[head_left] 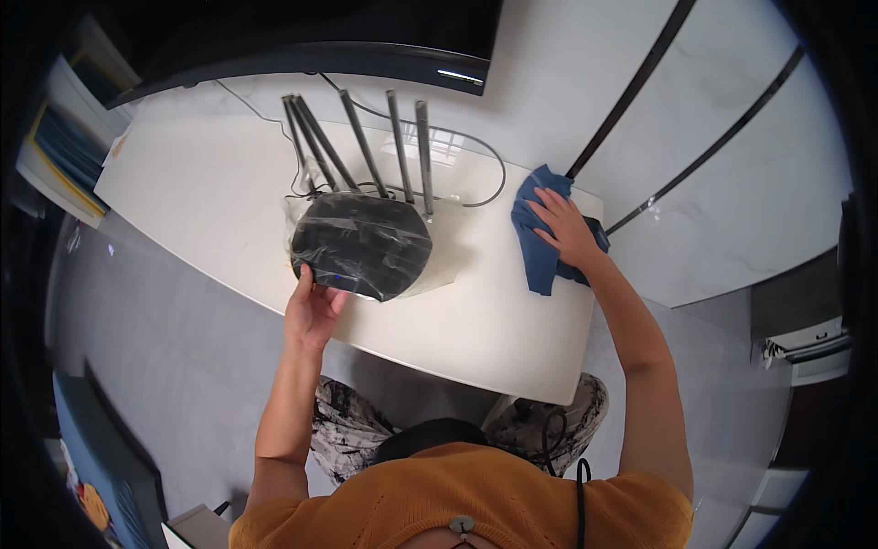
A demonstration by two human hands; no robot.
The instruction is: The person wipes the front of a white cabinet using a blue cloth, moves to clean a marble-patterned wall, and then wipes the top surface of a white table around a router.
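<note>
A black router [362, 240] wrapped in clear plastic film, with several upright antennas, is on the white tabletop. My left hand [315, 306] grips its near left edge, thumb on top and fingers underneath, and the near side looks slightly raised. A small blue light glows near that edge. Toward the table's right end lies a blue cloth [540, 240], bunched and partly spread. My right hand [564, 229] rests on it with the fingers spread and stretched out. A dark object [596, 234] shows partly from under the cloth beside that hand; its kind is hidden.
The white table [457, 340] stands against a pale marbled wall [713, 165] with dark strips. A large black screen [302, 41] hangs over its back edge. A grey cable [501, 174] loops behind the router. At the lower left is a blue-covered piece of furniture [110, 457].
</note>
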